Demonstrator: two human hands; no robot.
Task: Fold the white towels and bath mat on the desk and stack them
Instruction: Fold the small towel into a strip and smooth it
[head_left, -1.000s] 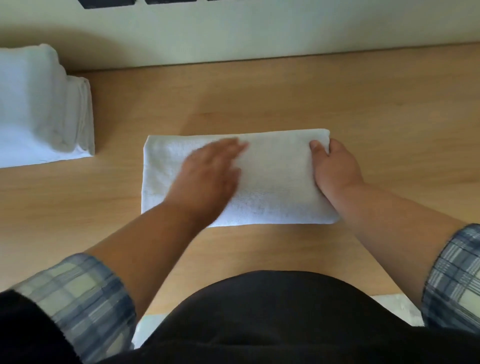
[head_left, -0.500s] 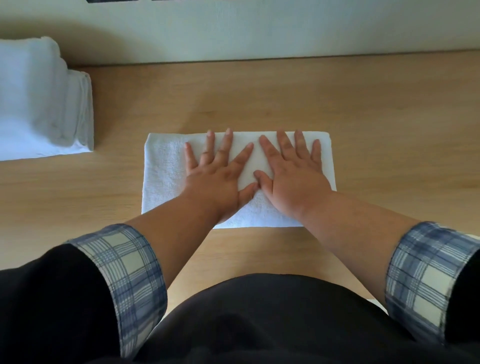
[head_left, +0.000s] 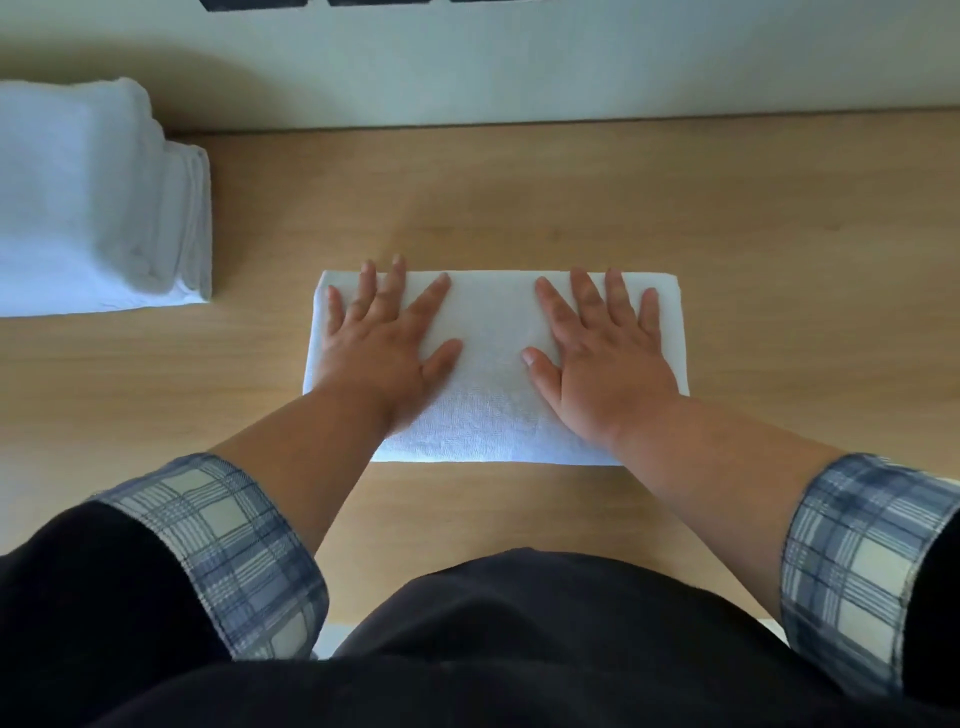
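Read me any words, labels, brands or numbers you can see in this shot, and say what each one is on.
No text can be read anywhere in this view.
Dark shapes at the picture's top edge: cut off by the frame, unreadable.
Folded towel under the left hand and right hand: no tag or print shows.
Towel stack on the desk: no label shows.

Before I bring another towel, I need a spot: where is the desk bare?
The desk is bare right of the folded towel to the picture's edge, and behind it up to the wall. A narrower strip lies between it and the towel stack at far left. Crowded: the middle, where left hand and right hand press the towel flat.
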